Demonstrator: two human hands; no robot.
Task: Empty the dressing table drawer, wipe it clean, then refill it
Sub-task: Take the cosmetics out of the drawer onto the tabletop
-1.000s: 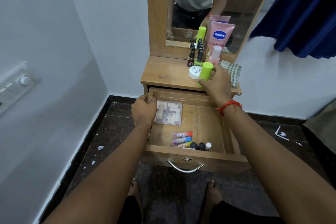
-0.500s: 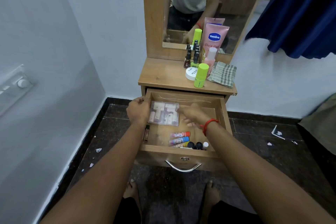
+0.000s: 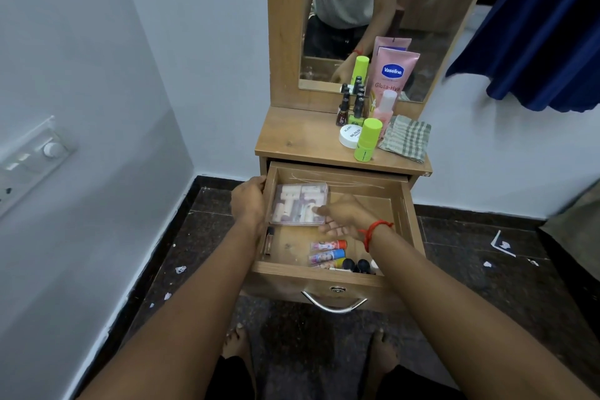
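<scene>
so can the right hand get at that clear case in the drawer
Probably yes. The right hand is inside the open drawer, touching or nearly touching the right edge of the clear case, with nothing between. The left hand grips the drawer's left wall, beside the case.

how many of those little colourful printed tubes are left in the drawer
3, side by side near the front of the open wooden drawer: red-capped tube, blue-capped tube, yellow-capped tube nearest the front. Its front may hide more.
</scene>
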